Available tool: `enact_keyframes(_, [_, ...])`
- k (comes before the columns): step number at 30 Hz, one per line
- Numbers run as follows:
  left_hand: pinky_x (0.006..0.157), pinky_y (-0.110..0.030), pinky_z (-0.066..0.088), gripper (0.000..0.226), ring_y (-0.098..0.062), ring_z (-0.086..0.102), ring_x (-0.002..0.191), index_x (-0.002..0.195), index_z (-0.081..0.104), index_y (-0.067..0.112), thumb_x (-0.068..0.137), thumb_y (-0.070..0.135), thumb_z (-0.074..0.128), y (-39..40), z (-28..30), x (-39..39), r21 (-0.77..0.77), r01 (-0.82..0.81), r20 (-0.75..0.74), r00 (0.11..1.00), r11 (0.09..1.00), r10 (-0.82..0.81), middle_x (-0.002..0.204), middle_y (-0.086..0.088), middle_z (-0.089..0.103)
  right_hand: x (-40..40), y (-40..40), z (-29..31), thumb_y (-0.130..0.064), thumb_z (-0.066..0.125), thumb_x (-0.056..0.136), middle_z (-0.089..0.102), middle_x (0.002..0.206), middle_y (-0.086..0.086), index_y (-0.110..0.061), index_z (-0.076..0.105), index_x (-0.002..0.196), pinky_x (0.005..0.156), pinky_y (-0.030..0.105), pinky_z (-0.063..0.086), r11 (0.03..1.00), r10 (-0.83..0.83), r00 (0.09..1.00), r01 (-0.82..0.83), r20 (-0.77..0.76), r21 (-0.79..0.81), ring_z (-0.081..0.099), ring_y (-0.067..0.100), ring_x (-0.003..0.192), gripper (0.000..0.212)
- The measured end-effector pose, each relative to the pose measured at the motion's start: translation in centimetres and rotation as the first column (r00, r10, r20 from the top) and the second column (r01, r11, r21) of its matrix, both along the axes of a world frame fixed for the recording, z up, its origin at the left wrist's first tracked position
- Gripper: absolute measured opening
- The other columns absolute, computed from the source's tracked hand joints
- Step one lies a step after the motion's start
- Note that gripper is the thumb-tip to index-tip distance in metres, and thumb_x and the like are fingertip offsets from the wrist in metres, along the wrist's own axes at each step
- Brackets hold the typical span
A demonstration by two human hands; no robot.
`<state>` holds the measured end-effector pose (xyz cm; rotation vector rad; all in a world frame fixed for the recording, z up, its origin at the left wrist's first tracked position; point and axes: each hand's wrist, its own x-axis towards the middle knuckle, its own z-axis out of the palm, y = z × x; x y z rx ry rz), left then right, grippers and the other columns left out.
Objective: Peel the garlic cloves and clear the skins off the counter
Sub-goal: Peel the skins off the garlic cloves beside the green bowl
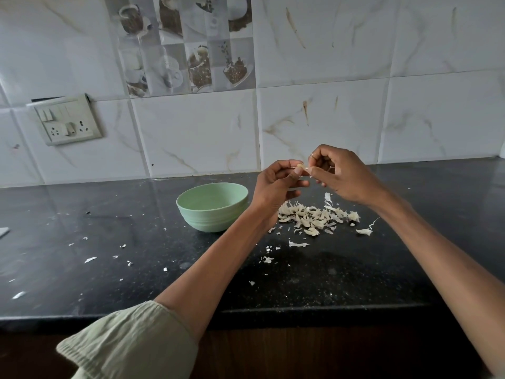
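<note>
Nearest me is my pale green sleeve (131,340), rolled up on my left arm; past it runs the front edge of the black counter (355,283), and both my forearms reach out over it. Small skin flakes (90,259) lie scattered over the near and left part of the counter; farther in, under my hands, the skins (314,216) are heaped in a loose pile, with a few stray curls just to its right.

To the left of the pile, close beside my left wrist, stands a green bowl (213,206); I cannot see anything inside it from here.

Above the pile I hold both hands up off the counter, fingertips meeting. My left hand (276,184) pinches a clove (300,167) between thumb and fingers, the other fingers curled in; my right hand (344,176) is curled too, its thumb and forefinger nipping at the end of the same clove, where a bit of skin shows; a thin ring sits on one right finger.

Behind it all is the marble-patterned tile wall (328,64); a switch plate (67,119) hangs on it to the left, and a picture tile (185,45) of cups sits higher up.
</note>
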<state>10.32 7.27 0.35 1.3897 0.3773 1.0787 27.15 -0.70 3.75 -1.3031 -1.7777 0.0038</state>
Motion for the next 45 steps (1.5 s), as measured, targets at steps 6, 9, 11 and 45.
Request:
enact_keyframes(6, [0.064,-0.02,0.054,0.019,-0.011,0.072,0.077,0.122,0.066,0.011,0.103,0.016,0.068,0.12,-0.03,-0.14,-0.001,-0.026,0.019,0.999,1.0,0.026,0.103,-0.008,0.078,0.08,0.12,-0.03,-0.014,0.067,0.099,0.067,0.085,0.002,-0.016,0.062,0.096,0.073,0.043,0.058,0.999,-0.031,1.0,0.031,0.001,0.005,0.068,0.022,0.075,0.006])
enact_keyframes(9, [0.063,-0.02,0.054,0.022,-0.011,0.071,0.076,0.123,0.065,0.009,0.103,0.015,0.068,0.17,0.09,-0.17,-0.009,-0.035,0.016,0.999,0.999,0.035,0.104,-0.008,0.078,0.09,0.18,0.04,-0.016,0.064,0.101,0.069,0.085,0.001,-0.016,0.061,0.097,0.068,0.029,0.055,0.999,-0.034,0.998,0.034,-0.046,0.012,0.069,0.016,0.073,0.006])
enact_keyframes(11, [0.063,-0.02,0.054,0.029,-0.012,0.071,0.076,0.128,0.064,0.003,0.103,0.017,0.069,0.07,0.12,-0.06,-0.016,-0.049,0.0,0.999,0.999,0.049,0.105,-0.008,0.078,-0.1,0.16,0.12,-0.024,0.059,0.106,0.07,0.083,0.005,-0.013,0.061,0.093,0.065,0.021,0.05,0.999,-0.035,0.995,0.035,-0.088,0.004,0.067,0.015,0.072,0.017])
enact_keyframes(45, [0.061,-0.023,0.056,0.024,-0.016,0.072,0.072,0.116,0.072,-0.001,0.095,0.008,0.077,0.21,-0.17,0.1,0.114,-0.115,-0.037,0.992,0.987,0.119,0.096,-0.014,0.077,0.47,0.08,0.19,-0.018,0.087,0.085,0.078,0.087,-0.007,-0.018,0.079,0.092,0.074,0.024,0.059,0.993,-0.079,0.996,0.082,-0.04,0.081,0.074,0.008,0.077,0.01])
